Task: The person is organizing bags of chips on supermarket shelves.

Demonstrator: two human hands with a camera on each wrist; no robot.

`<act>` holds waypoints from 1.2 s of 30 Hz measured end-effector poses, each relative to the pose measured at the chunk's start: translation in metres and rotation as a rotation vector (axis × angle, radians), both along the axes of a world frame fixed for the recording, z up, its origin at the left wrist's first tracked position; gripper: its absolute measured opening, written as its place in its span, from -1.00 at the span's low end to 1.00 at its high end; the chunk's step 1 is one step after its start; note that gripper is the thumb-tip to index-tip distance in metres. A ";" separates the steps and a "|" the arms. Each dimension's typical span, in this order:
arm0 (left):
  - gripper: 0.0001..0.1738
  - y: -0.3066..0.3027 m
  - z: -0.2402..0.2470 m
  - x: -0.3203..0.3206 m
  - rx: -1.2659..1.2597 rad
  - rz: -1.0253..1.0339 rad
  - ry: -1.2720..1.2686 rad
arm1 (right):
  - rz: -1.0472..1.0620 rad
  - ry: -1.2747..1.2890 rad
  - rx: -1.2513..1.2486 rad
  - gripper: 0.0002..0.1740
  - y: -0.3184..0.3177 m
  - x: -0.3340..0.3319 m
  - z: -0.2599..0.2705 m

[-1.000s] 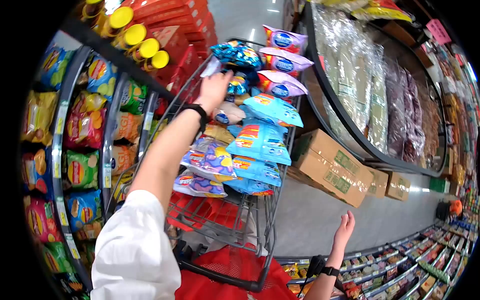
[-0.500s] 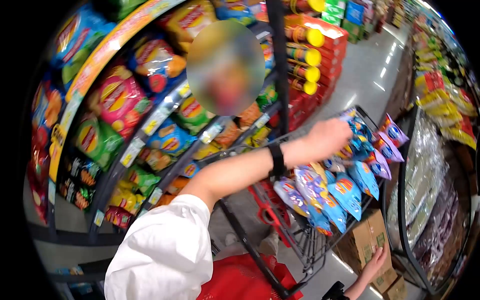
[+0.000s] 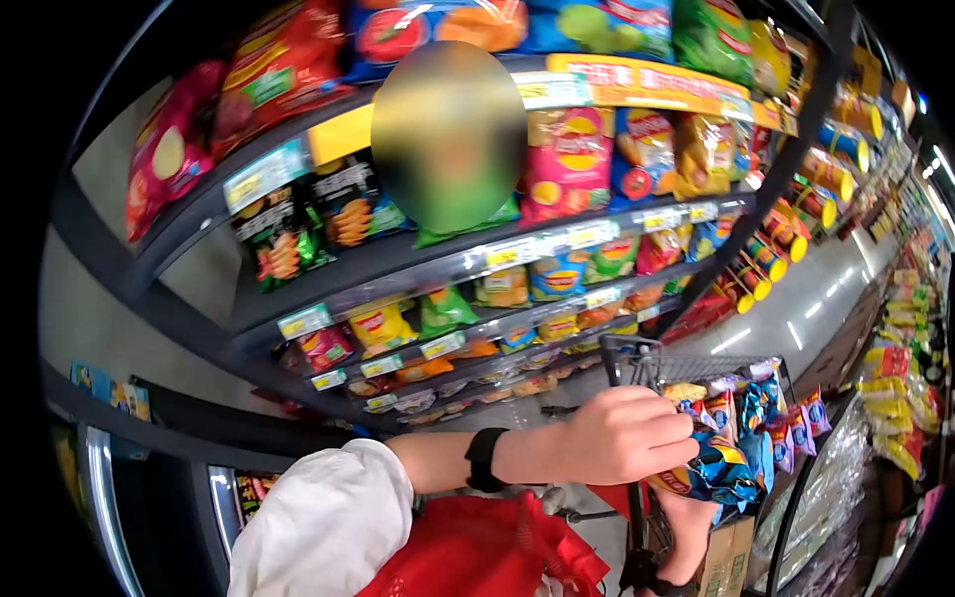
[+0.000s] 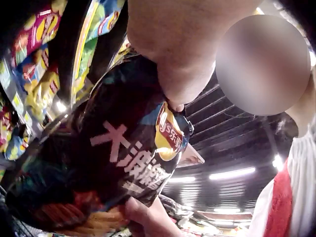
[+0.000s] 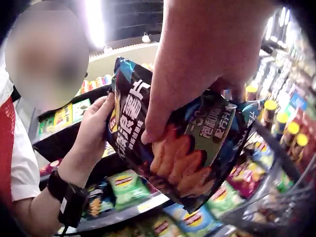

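Over the near end of the shopping cart (image 3: 686, 368), both hands hold a dark, shiny bag of wavy potato chips (image 3: 721, 468). In the head view the left hand (image 3: 627, 438) grips its upper left side, fingers curled over the edge. Below it the right hand (image 3: 688, 517) holds the lower side, partly hidden by the bag. Seen from the left wrist, the bag (image 4: 118, 143) shows white lettering and a yellow logo. The right wrist view shows the right thumb across the bag's front (image 5: 197, 153), while the left hand (image 5: 96, 116) pinches the opposite end.
Purple snack bags (image 3: 799, 423) and other packets lie in the cart. Shelves (image 3: 438, 279) of chip bags rise ahead and to the left. Yellow-lidded canisters (image 3: 756, 274) stand beyond a dark post. A cardboard box (image 3: 729, 557) sits on the floor beside the cart.
The view has swung left toward the chip shelves. The left hand has drawn back from the cart's far end with the dark bag, and the right hand has come up to hold it too.
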State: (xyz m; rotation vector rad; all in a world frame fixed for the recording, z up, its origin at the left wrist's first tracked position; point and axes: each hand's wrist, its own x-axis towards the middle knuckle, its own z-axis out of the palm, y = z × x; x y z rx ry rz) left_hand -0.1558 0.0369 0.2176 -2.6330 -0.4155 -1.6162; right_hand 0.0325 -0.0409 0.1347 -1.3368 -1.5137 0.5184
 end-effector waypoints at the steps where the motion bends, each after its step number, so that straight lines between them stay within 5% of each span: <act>1: -0.78 -0.005 0.005 -0.021 0.035 0.037 -0.009 | 0.026 0.020 -0.100 0.13 0.006 -0.005 -0.030; 7: -0.65 -0.019 0.007 -0.140 0.020 0.524 0.021 | 0.306 0.378 -0.196 -0.31 0.057 -0.143 -0.010; 13: -0.02 -0.024 -0.027 -0.222 -0.497 0.765 -0.184 | 0.417 0.583 -0.267 -0.52 0.109 -0.245 0.017; 17: -0.05 -0.009 -0.042 -0.264 -0.783 0.898 -0.254 | 0.651 0.419 -0.182 -0.49 0.158 -0.305 0.040; 23: -0.31 0.019 -0.031 -0.322 -0.666 0.926 -0.469 | 0.823 0.295 0.066 -0.36 0.200 -0.369 0.071; 27: -0.36 0.049 -0.028 -0.342 -0.640 0.906 -0.462 | 0.671 0.134 0.312 -0.22 0.232 -0.393 0.065; 36: -0.22 0.058 -0.049 -0.341 -0.748 0.988 -0.306 | 0.645 0.097 0.286 -0.18 0.234 -0.389 0.037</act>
